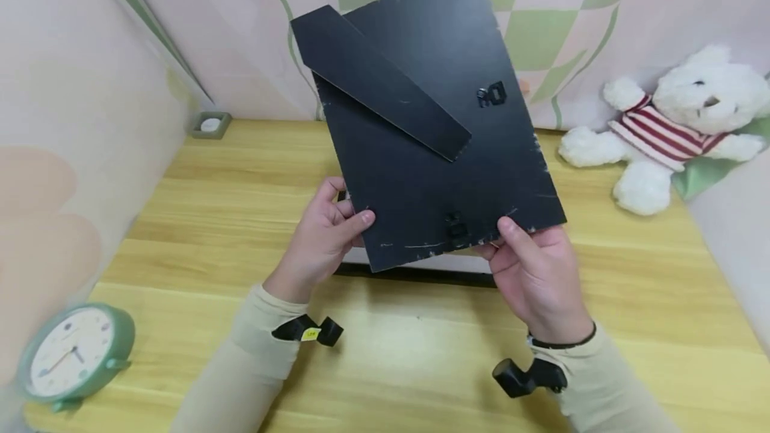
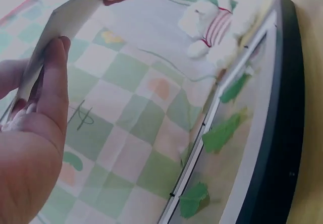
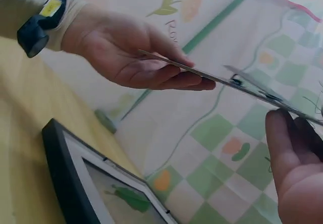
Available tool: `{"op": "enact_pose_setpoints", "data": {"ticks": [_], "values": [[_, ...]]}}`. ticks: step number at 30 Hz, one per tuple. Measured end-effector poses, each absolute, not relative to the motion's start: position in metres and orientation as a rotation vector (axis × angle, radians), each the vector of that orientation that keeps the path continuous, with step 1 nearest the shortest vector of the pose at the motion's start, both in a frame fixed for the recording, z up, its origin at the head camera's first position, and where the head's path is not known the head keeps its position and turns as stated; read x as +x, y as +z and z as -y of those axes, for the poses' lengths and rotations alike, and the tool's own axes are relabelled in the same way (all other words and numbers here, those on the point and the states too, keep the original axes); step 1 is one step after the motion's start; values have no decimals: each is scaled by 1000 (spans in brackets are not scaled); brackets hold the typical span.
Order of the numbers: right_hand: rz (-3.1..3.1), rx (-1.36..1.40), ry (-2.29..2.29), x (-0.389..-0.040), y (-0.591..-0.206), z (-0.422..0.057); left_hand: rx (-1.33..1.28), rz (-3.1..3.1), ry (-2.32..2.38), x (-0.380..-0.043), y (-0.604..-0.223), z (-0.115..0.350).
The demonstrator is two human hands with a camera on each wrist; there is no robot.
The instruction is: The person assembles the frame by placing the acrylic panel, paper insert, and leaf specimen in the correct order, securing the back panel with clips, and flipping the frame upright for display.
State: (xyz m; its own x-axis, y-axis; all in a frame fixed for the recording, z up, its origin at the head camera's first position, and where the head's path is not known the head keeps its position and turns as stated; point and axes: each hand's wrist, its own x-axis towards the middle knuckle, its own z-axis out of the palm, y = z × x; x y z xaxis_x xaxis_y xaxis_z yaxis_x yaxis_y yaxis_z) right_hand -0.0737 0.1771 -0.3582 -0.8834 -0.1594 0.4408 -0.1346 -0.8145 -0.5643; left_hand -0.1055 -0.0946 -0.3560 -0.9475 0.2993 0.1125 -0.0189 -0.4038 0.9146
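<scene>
Jointly | left grip (image 1: 320, 236) + right grip (image 1: 541, 276) pinch black backboard (image 1: 433, 176) | frame (image 2: 282, 98) beneath

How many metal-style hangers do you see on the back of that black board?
2 in the head view: the right-edge hanger and the bottom-edge hanger on the board. Any beneath the slanted stand would be hidden.

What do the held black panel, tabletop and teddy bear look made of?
Black panel: probably fibreboard or card, satin black; edges chipped pale. Tabletop: wood or wood-look laminate, slight sheen; yellow grain, soft reflection. Teddy bear: likely plush fabric, matte; fluffy white pile.
</scene>
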Motion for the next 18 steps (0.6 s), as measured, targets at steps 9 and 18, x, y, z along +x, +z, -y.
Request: {"op": "enact_pose_setpoints", "data": {"ticks": [9,18], "values": [[-852,-682,-2915,-81,-354,-202,569,-1824,2341,-109,-361,110],[-635,-637,-2877,-97,-356,-246,276,-1809,2578,-124,-355,146]]}}
